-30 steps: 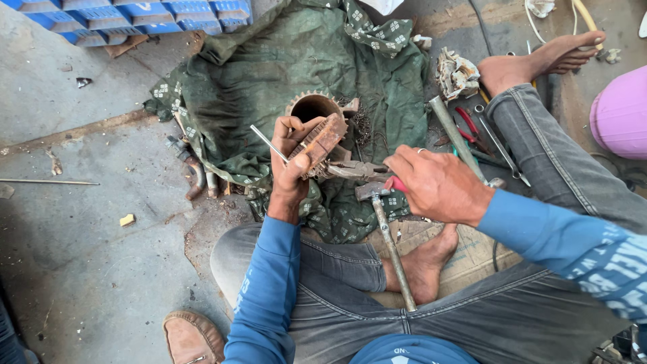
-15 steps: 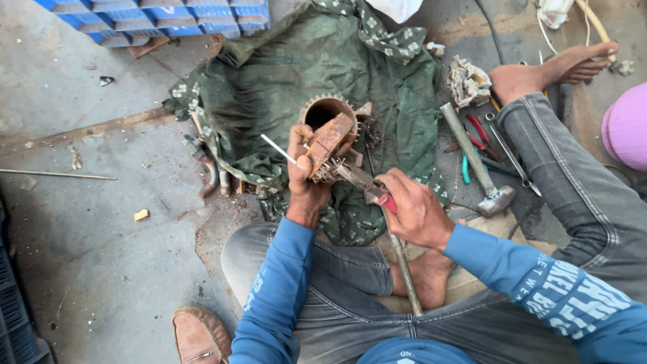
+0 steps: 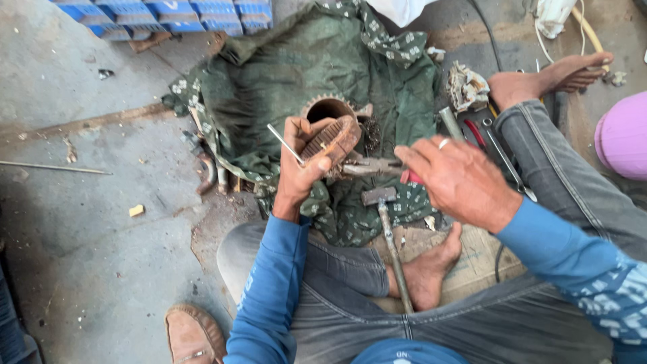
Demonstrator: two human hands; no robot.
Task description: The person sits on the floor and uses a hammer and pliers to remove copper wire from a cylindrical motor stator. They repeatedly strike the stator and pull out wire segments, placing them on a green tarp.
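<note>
left hand (image 3: pixel 303 172) grasps 1 rusty ribbed part (image 3: pixel 331 138) | right hand (image 3: pixel 458 178) grips 1 pliers (image 3: pixel 371 167) | 1 hammer (image 3: pixel 387 232) lies below

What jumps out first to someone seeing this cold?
Dead centre, the left hand grips a rusty ribbed metal cylinder over a green patterned cloth, while the right hand works pliers against it. A hammer lies just below, beside a bare foot, and a pink round object sits at the right edge.

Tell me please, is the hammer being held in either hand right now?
No, the hammer lies on the cloth while the right hand grips pliers.
</note>
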